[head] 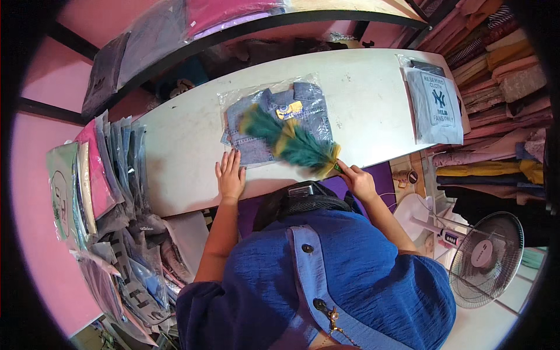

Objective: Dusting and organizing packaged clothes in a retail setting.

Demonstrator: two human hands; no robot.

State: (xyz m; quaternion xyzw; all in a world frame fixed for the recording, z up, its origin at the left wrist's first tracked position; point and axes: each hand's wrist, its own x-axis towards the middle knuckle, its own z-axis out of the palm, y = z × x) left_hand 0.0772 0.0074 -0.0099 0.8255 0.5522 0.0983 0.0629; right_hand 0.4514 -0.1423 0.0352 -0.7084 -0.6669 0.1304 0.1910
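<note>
My right hand (359, 183), at the table's near edge, grips the handle of a green and yellow feather duster (302, 146). The duster's blurred plumes lie across a folded denim garment (258, 151) in a clear plastic bag (323, 87) on the white table (363, 96). A yellow tag (290, 110) shows near the garment's top. My left hand (230, 175) rests flat on the table with its fingers spread, the fingertips at or close to the bag's lower left edge. Nothing is in it.
Bagged garments (127, 162) stand in a row at the table's left end. A printed white bag (437, 105) lies at the right end. A shelf (245, 33) with bagged clothes spans the back. Folded fabrics (485, 109) fill the right side, above a standing fan (485, 258).
</note>
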